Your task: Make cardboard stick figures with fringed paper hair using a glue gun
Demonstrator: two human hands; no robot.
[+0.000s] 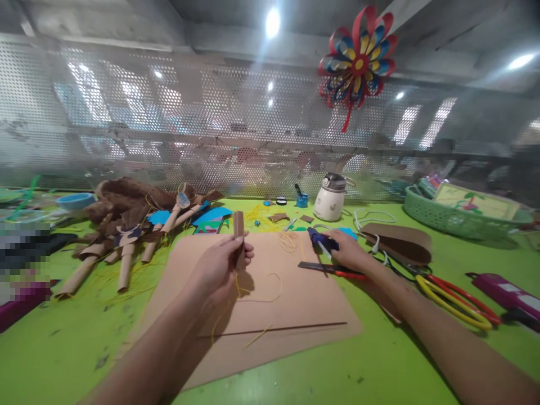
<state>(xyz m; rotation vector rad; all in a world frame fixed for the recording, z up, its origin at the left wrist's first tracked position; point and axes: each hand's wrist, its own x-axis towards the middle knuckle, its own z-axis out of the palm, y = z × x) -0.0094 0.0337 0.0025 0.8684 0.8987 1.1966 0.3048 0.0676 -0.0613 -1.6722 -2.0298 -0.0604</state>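
Note:
My left hand [225, 256] is closed round a small brown paper roll [238, 225], held upright above a sheet of brown cardboard [257, 349]. Yellow string [276, 287] trails below the roll onto the cardboard. My right hand [346, 247] reaches to a dark blue glue gun [323, 240] at the cardboard's right edge, its fingers closed on it. Just below that hand lie scissors [316, 266] with red handles, partly hidden by the wrist. A thin brown strip [295, 328] crosses the lower part of the cardboard.
Brown paper figures [126, 259] and yellow string lie at the left, near a blue bowl [76, 201]. Behind the cardboard stands a white bottle [329, 199]. At the right are a green basket [459, 219], yellow-handled scissors [453, 306] and a purple tool [506, 292].

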